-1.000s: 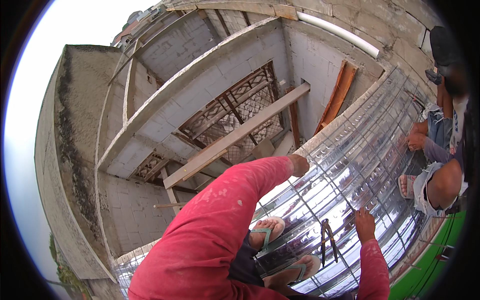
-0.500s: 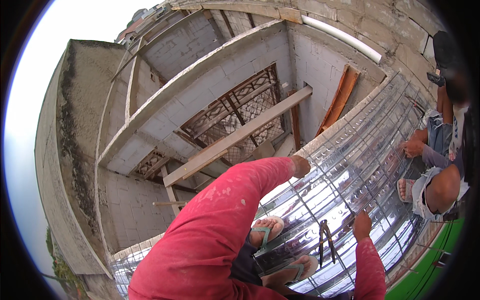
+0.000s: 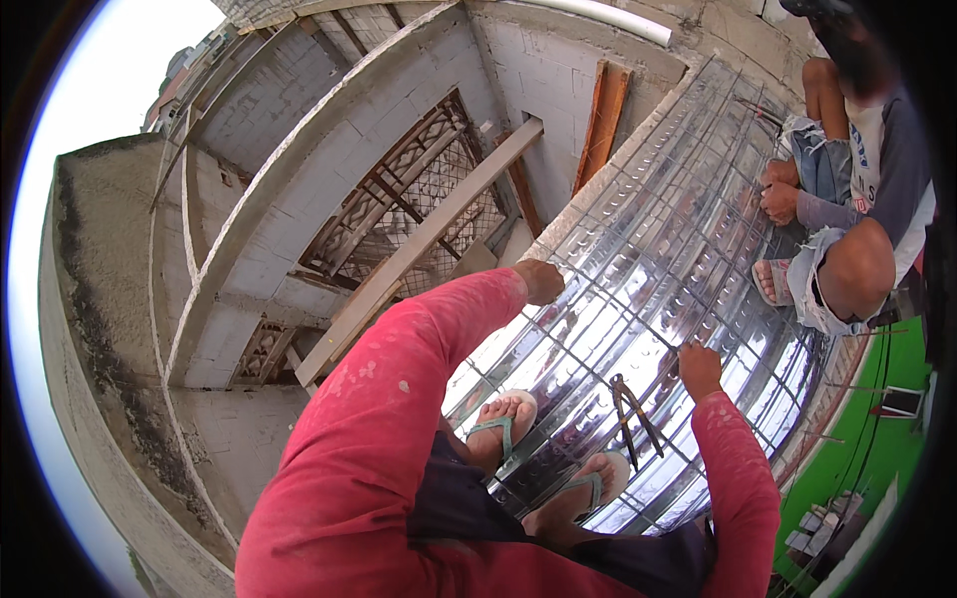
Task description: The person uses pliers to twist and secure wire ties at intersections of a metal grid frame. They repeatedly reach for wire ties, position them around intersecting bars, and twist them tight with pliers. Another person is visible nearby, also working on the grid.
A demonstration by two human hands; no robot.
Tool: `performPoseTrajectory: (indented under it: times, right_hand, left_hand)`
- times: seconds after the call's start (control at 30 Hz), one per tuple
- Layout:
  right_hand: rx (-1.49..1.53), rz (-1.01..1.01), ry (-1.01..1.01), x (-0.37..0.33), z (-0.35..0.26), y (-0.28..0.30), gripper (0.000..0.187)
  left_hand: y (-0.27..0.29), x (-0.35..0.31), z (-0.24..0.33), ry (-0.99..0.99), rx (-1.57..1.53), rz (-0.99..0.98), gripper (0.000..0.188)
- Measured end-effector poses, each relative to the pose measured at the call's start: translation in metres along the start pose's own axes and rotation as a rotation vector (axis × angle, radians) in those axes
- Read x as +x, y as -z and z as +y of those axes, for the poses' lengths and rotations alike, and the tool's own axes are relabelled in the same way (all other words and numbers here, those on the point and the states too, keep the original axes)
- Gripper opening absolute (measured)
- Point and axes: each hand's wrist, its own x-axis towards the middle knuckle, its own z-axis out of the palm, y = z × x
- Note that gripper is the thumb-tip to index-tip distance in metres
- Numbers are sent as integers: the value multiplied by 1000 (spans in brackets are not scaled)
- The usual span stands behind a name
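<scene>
A grid of thin steel rods, a wire mesh (image 3: 653, 269), lies over shiny, dimpled metal sheeting (image 3: 498, 374). Closed at the mesh's left edge beside the wall top is my left hand (image 3: 540, 282). My right hand (image 3: 700, 369) is closed at the mesh farther right, about where the same cross rod leads. The fingers hide much of the rod at both grips. A pair of dark pincers (image 3: 636, 417) rests on the mesh, left of my right hand, handles apart. Beneath me, my sandalled feet (image 3: 505, 424) stand on the mesh.
Left of the sheeting is a drop into block-walled rooms, crossed by a wooden plank (image 3: 429, 244). A co-worker (image 3: 847, 209) crouches at the right, hands near the mesh. A white pipe (image 3: 618, 20) lies at the back. Green ground (image 3: 847, 429) shows below the right edge.
The view has shifted, so the scene sits farther left and higher. Both my hands keep their places on the mesh. The co-worker's hands have come together.
</scene>
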Motion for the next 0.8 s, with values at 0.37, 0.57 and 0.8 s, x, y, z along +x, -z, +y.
performPoseTrajectory:
  times: [0.37, 0.57, 0.8]
  right_hand:
    - [0, -40, -35, -4, 0, 11, 16]
    - [7, -85, -44, -4, 0, 20, 16]
    - [53, -208, -139, -3, -10, 41, 16]
  left_hand:
    - [-21, 7, -6, 6, -34, 15, 29]
    - [-27, 8, -10, -13, -15, 6, 26]
    - [-23, 0, -6, -15, -100, 57, 24]
